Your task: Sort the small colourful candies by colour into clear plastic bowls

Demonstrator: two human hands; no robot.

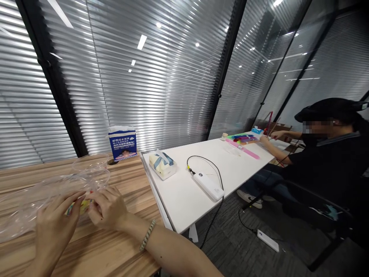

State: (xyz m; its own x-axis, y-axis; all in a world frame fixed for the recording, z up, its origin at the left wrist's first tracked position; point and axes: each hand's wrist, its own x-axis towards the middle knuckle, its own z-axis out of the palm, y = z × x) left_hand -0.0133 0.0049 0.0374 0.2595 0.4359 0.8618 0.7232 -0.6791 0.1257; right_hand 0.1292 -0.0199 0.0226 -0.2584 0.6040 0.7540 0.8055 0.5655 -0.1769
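Observation:
Both hands work close together over the wooden table at the lower left. Between them sits a small yellow piece with green and blue patches (83,207), mostly covered by fingers, so its kind does not show. My left hand (57,223) is closed, thumb and fingers pinching its left side. My right hand (109,207), below a beaded bracelet (147,235), is curled closed at its right side. A tiny red spot shows at the right fingertips. Glossy clear plastic (25,211), puffy and rounded in outline, spreads under and behind both hands.
A blue-and-white paper bag (123,144) stands behind the hands on the wooden table (132,192). On the adjoining white table (178,192) are a tissue pack (163,165), a white power bank (209,185) with a black cable, and coloured craft items. A co-worker (325,165) sits at right.

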